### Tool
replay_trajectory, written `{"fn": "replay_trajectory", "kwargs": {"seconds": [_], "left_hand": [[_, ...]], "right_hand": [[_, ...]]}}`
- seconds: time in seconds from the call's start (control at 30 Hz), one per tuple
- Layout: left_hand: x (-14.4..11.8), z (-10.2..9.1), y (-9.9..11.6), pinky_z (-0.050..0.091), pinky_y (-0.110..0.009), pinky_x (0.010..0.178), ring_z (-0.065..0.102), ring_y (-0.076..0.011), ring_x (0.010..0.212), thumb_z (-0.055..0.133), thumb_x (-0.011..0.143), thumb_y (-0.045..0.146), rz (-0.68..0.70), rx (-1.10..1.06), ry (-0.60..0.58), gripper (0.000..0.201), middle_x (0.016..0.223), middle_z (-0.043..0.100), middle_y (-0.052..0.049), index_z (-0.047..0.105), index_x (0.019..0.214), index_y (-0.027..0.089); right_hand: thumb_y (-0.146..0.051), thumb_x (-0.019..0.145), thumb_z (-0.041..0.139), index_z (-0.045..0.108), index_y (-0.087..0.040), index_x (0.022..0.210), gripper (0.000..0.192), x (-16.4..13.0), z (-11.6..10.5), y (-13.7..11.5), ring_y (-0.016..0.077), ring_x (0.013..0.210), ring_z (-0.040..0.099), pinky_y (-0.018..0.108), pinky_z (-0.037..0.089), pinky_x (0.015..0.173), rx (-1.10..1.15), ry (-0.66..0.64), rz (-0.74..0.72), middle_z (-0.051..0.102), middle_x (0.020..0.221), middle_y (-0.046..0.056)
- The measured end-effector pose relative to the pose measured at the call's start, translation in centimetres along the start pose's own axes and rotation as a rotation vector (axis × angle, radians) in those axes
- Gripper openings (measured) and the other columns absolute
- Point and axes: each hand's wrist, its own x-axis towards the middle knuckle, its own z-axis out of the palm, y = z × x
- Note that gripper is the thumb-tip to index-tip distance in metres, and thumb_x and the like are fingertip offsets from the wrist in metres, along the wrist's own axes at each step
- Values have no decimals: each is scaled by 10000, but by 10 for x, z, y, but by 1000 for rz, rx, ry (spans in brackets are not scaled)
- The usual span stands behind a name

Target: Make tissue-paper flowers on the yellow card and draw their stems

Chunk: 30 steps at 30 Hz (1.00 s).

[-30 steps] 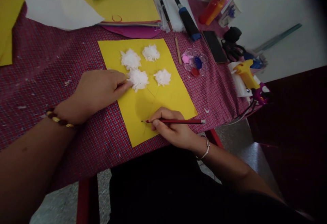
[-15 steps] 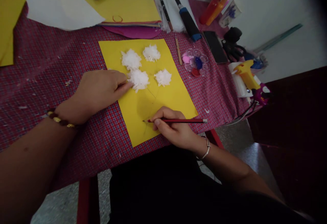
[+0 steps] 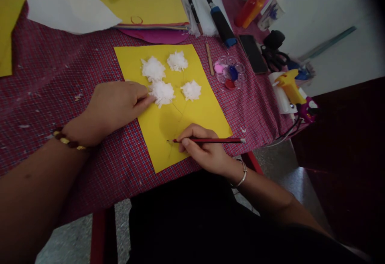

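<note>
Head view, listed from your body outward. Your right hand [image 3: 207, 151], a bangle at its wrist: fingers closed around a red-and-black pencil [image 3: 222, 140], its point at the lower part of the yellow sheet [image 3: 207, 115]; contact between point and paper cannot be told. Yellow sheet: one, flat on a checked tablecloth [image 3: 114, 179], bearing thin pencil lines [image 3: 177, 110]. Your left hand [image 3: 116, 101], a beaded bracelet at its wrist: laid over the sheet's left edge, thumb and forefinger at the lower-left white tuft [image 3: 163, 92]; whether they pinch it, you cannot tell from here. Further tufts, white, three: one just above that tuft, two to the right, all on the sheet's upper half.

Beyond, to the right: clear flower-shaped palette [image 3: 240, 80] with pink, blue and red paint; wooden stick [image 3: 209, 58] beside it; dark phone [image 3: 253, 54]; black-and-blue cutter [image 3: 221, 23]. Farther back: red bottle [image 3: 249, 8] and orange bottle [image 3: 255, 13], side by side, next to a patterned cup [image 3: 271, 14].
</note>
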Motion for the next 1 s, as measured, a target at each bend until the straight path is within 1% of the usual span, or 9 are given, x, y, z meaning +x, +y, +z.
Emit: {"fn": "replay_trajectory", "kwargs": {"seconds": [0.07, 0.2, 0.3, 0.4, 0.5, 0.83, 1.0], "left_hand": [[0, 0, 0, 208, -302, 511, 538, -200, 653, 289, 946, 491, 2, -1, -8, 425, 724, 592, -38, 514, 713, 217], [-1, -2, 1, 215, -302, 504, 546, -198, 650, 289, 941, 503, -14, 14, -22, 438, 726, 603, -39, 527, 711, 217], [-1, -2, 1, 227, -304, 506, 562, -201, 671, 283, 944, 496, -14, 23, -17, 437, 738, 609, -38, 529, 714, 218], [-1, -2, 1, 235, -309, 509, 568, -207, 683, 272, 946, 493, -4, 23, -14, 440, 749, 612, -40, 527, 717, 218], [-2, -1, 1, 235, -309, 514, 571, -207, 694, 264, 950, 497, -4, 29, -14, 442, 761, 617, -42, 522, 726, 217], [0, -1, 1, 235, -313, 525, 569, -209, 702, 280, 954, 494, -8, 33, -26, 422, 771, 619, -44, 504, 724, 219], [-1, 0, -1, 203, -305, 523, 532, -200, 669, 280, 948, 503, -2, 5, -8, 434, 735, 587, -40, 504, 709, 217]], "right_hand": [[-212, 893, 538, 583, -158, 926, 77, -1, 0, 0, 89, 660, 598, 213, 460, 577, 17, 27, 9, 639, 776, 4], [-185, 852, 556, 600, -178, 867, 47, -3, -1, 0, 86, 599, 552, 219, 418, 534, -106, 59, -24, 626, 723, -13], [-152, 844, 537, 602, -180, 824, 73, -3, -3, -1, 90, 611, 555, 227, 420, 554, -148, 63, -79, 619, 713, -13], [-151, 847, 539, 609, -184, 813, 85, -1, -3, -1, 99, 665, 577, 240, 431, 591, -175, 27, -116, 644, 752, -2], [-167, 860, 545, 621, -191, 829, 86, 0, -2, -2, 98, 674, 576, 249, 429, 595, -184, 6, -109, 649, 767, -3], [-168, 865, 551, 626, -193, 844, 81, 1, -2, -1, 97, 678, 573, 253, 432, 605, -174, 7, -109, 647, 767, -6], [-164, 864, 557, 617, -185, 832, 71, 1, -2, -2, 89, 670, 563, 241, 428, 600, -176, 11, -106, 636, 751, -9]]}}
